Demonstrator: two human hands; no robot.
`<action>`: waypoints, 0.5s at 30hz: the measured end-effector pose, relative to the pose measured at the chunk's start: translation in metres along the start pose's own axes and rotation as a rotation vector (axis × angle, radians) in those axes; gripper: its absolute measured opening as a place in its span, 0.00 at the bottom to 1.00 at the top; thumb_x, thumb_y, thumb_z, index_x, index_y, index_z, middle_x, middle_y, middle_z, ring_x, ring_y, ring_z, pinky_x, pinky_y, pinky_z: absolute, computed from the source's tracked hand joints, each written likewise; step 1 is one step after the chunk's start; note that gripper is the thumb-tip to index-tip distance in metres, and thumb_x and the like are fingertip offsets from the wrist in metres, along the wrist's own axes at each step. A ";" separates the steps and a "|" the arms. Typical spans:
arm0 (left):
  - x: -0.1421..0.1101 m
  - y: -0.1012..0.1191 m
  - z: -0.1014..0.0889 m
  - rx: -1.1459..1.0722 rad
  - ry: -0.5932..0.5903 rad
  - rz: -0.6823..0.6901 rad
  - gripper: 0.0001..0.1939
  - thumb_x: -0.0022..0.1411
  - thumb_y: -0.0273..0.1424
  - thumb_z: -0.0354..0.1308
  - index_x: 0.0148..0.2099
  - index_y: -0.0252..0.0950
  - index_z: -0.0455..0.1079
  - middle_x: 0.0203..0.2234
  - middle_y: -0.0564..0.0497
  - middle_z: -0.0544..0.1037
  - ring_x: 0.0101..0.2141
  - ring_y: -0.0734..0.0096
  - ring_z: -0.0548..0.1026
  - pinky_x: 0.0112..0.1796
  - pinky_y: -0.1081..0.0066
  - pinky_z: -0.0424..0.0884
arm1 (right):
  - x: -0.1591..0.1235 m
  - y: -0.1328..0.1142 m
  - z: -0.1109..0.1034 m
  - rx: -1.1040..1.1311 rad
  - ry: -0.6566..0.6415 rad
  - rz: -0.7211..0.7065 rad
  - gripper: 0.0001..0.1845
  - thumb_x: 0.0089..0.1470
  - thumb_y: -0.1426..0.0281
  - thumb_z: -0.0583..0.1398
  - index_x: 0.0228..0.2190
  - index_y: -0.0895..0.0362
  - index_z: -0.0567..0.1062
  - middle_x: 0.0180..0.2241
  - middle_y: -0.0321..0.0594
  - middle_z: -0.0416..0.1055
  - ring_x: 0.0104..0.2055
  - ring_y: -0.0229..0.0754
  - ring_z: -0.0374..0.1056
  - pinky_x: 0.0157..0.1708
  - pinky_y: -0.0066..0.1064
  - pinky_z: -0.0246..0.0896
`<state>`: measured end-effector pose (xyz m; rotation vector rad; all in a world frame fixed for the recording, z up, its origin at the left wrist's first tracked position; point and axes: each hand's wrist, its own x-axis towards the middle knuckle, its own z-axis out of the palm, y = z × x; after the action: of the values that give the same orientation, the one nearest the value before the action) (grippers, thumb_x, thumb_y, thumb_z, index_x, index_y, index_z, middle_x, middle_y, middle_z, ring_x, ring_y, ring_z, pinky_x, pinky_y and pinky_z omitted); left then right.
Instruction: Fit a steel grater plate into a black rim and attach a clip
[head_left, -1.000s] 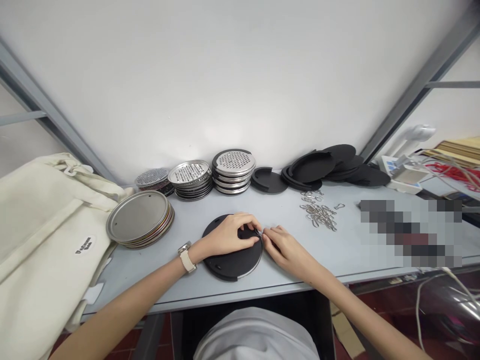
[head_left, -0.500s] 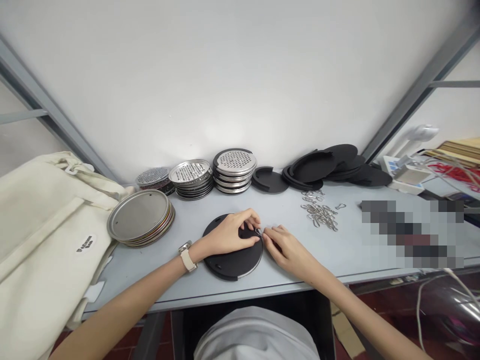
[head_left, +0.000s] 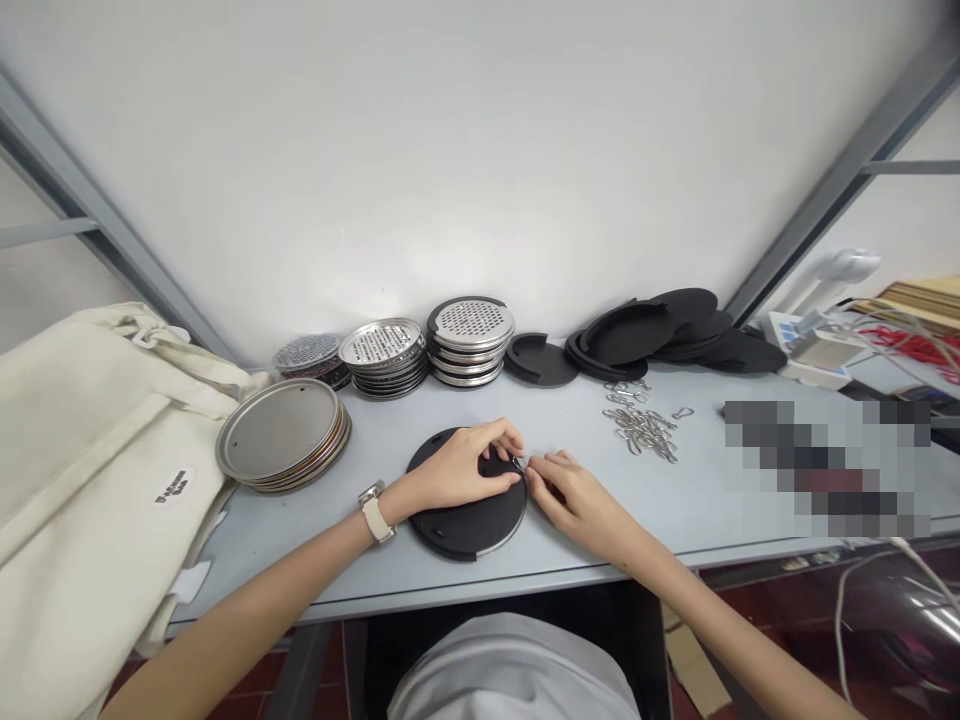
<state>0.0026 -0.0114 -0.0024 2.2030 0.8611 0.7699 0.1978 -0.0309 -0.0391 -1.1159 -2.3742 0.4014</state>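
Observation:
A black round disc (head_left: 466, 527) with a raised partial rim and small slots lies flat near the table's front edge, a pale metal edge showing at its lower right. My left hand (head_left: 461, 468), wearing a wristwatch, rests across it, thumb and curled fingers gripping around its right side. At that edge sits a small silver snap hook (head_left: 519, 464), pinched by the fingertips of my right hand (head_left: 574, 500). The fingers partly cover the hook, so how it joins the disc is hard to see. Loose silver snap hooks (head_left: 643, 430) lie in a heap to the right.
Along the wall stand round grater plates (head_left: 381, 345), a taller grater stack (head_left: 474, 325) and black rimmed discs (head_left: 630, 335). Smooth metal discs (head_left: 281, 430) are stacked at left beside a cream bag (head_left: 90, 430). A blurred-out patch (head_left: 817, 470) covers something at right.
Both hands stay at the disc's right edge with only slight finger movement around the snap hook. The view has shifted very slightly.

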 end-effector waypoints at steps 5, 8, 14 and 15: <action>0.000 0.001 0.000 0.004 -0.003 -0.003 0.14 0.53 0.22 0.58 0.43 0.37 0.66 0.37 0.52 0.74 0.36 0.72 0.72 0.40 0.71 0.68 | 0.000 0.000 0.000 0.001 0.006 -0.007 0.14 0.62 0.73 0.47 0.24 0.55 0.63 0.22 0.34 0.60 0.25 0.39 0.56 0.32 0.32 0.55; 0.000 0.001 0.000 -0.003 -0.004 0.002 0.14 0.53 0.22 0.58 0.43 0.37 0.66 0.37 0.52 0.74 0.36 0.73 0.71 0.40 0.72 0.68 | 0.000 0.000 0.000 0.001 -0.004 -0.008 0.14 0.62 0.73 0.47 0.25 0.55 0.63 0.22 0.34 0.60 0.25 0.38 0.57 0.33 0.32 0.55; 0.000 0.000 0.000 -0.003 -0.006 0.001 0.14 0.53 0.22 0.58 0.44 0.36 0.66 0.37 0.52 0.74 0.36 0.73 0.72 0.40 0.72 0.68 | 0.000 -0.001 -0.002 -0.003 -0.018 0.007 0.14 0.62 0.72 0.47 0.25 0.55 0.62 0.22 0.34 0.59 0.25 0.39 0.56 0.32 0.32 0.55; 0.000 0.000 0.000 -0.002 -0.007 0.002 0.14 0.53 0.22 0.58 0.44 0.36 0.66 0.37 0.52 0.74 0.36 0.73 0.71 0.40 0.72 0.68 | 0.000 -0.002 -0.002 -0.003 -0.020 0.006 0.14 0.62 0.72 0.46 0.25 0.55 0.62 0.22 0.34 0.59 0.25 0.39 0.57 0.32 0.32 0.55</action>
<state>0.0026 -0.0119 -0.0027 2.2034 0.8546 0.7632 0.1976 -0.0317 -0.0370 -1.1255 -2.3896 0.4130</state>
